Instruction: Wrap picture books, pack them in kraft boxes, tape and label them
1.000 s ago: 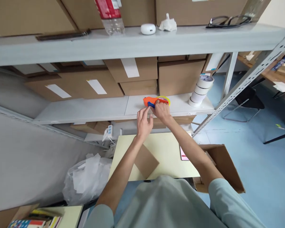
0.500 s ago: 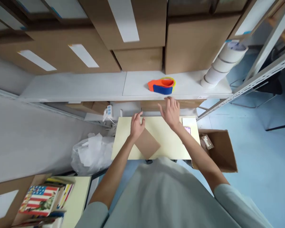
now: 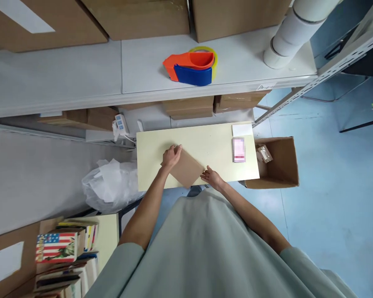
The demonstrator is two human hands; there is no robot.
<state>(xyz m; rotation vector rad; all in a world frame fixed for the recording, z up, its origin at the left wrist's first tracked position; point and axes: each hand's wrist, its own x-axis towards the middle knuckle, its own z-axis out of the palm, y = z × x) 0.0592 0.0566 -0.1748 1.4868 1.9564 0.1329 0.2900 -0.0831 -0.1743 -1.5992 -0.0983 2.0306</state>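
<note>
A flat brown rectangular piece [image 3: 187, 169], like cardboard or a kraft packet, lies slantwise on the pale yellow table [image 3: 217, 140] near its front edge. At its upper left corner, my left hand [image 3: 170, 157] has its fingers curled onto it, thumb over the top edge. Beside the right corner is my right hand [image 3: 213, 178], fingers stretched and apart, their tips close to or touching that corner. An orange and blue tape dispenser [image 3: 191, 68] with a yellow-edged tape roll rests on the shelf above, apart from both hands.
A phone [image 3: 238, 150] and a white pad [image 3: 241, 130] occupy the table's right end. To the right stands an open cardboard box [image 3: 282, 165]. White rolls [image 3: 286, 41] are stacked on the shelf [image 3: 236, 54]; a plastic bag [image 3: 110, 184] and books [image 3: 57, 248] are left.
My right hand has come down from near the shelf edge to the brown piece's right corner. My left hand now curls onto its upper left corner. The view has tipped downward.
</note>
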